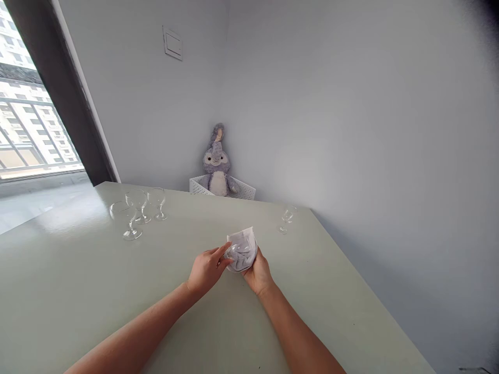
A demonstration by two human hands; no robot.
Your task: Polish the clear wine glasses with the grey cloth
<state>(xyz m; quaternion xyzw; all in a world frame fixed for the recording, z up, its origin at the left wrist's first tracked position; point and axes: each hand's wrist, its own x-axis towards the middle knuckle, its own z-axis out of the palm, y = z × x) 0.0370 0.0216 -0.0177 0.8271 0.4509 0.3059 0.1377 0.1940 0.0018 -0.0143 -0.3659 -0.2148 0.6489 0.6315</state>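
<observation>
Near the middle of the view, my right hand (259,272) holds a white cloth (242,238) from below and from its right side. A clear glass (240,250) lies tilted in the cloth, its bowl toward the right. The fingers of my left hand (208,267) pinch the left end of this glass, where its stem or foot is mostly hidden. Both hands are above the pale green table (187,322). Part of my right hand's fingers is hidden behind the cloth.
Three stemmed glasses, including a front one (130,221), stand upright on the left. Another small stemmed glass (287,218) stands at the right rear. Behind the table's back edge, a grey plush rabbit (217,169) sits in a white perforated basket (247,191) against the wall.
</observation>
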